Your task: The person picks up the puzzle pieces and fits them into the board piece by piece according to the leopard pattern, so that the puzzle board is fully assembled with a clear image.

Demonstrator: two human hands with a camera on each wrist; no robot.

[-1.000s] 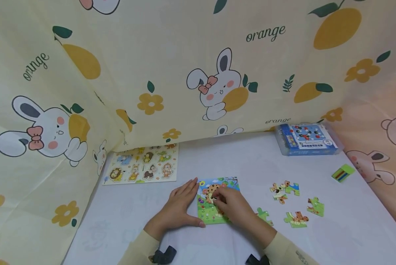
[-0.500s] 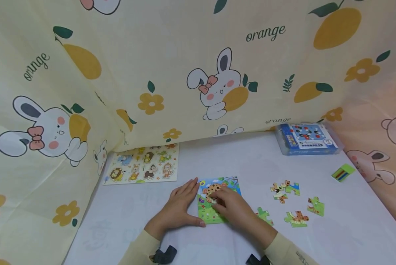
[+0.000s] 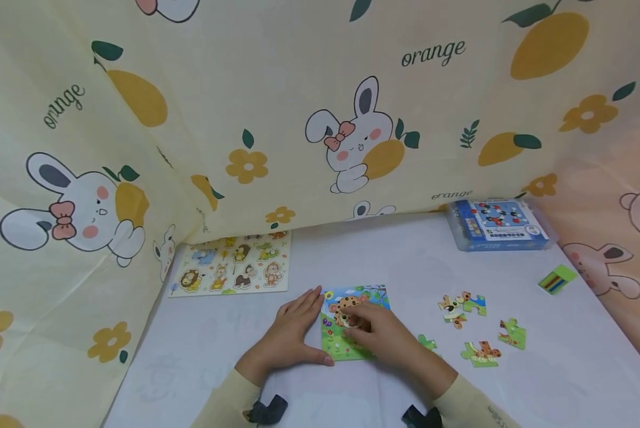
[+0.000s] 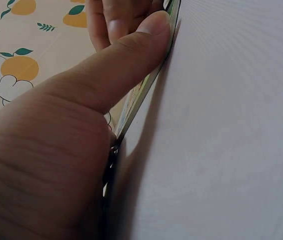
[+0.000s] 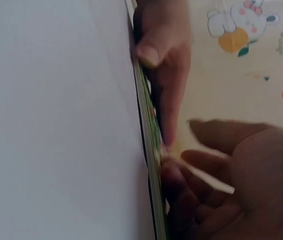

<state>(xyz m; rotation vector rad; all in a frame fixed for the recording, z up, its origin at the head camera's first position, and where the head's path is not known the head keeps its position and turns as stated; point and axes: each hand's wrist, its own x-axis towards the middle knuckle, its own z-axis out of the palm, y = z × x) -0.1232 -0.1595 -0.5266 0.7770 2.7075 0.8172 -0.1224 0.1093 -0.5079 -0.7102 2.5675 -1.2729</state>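
A small square jigsaw puzzle (image 3: 341, 351) with a spotted cartoon animal on green grass lies on the white table. My left hand (image 3: 287, 336) rests along its left side, fingers extended, with the thumb at the lower left corner. Above the picture, my right hand (image 3: 386, 339) touches the puzzle with bent fingertips. In the right wrist view the right thumb (image 5: 221, 134) stands apart from the fingers, and no piece shows clearly between them. Part of the picture is hidden under that hand. One green puzzle piece (image 3: 426, 342) lies partly behind the right wrist.
More loose puzzle pieces (image 3: 461, 308) lie to the right, including a bear-patterned piece (image 3: 481, 354) and a green one (image 3: 513, 333). A blue box (image 3: 501, 226) and a striped green block (image 3: 557, 279) are farther back. An animal board (image 3: 231, 270) lies back left, by the printed curtain (image 3: 277, 71).
The right thumb and forefinger, closer together on the picture a second ago, have spread slightly. The right hand has shifted a little to the right; the left hand stays put.
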